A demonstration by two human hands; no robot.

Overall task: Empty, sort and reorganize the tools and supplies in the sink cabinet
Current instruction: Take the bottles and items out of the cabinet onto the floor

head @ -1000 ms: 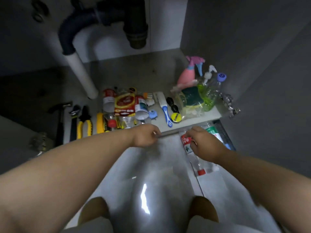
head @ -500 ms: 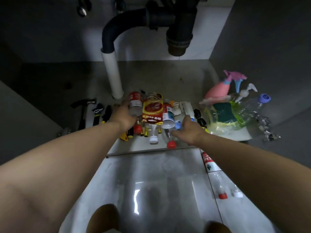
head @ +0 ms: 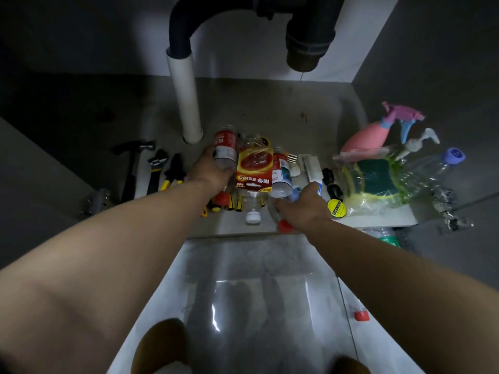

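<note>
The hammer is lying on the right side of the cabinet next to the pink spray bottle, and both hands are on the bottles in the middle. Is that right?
Not quite. In the head view the hammer lies on the left side of the cabinet, beside the wrench and pliers, far from the pink spray bottle on the right. The rest holds: the left hand and right hand are both on the bottles in the middle.
</note>
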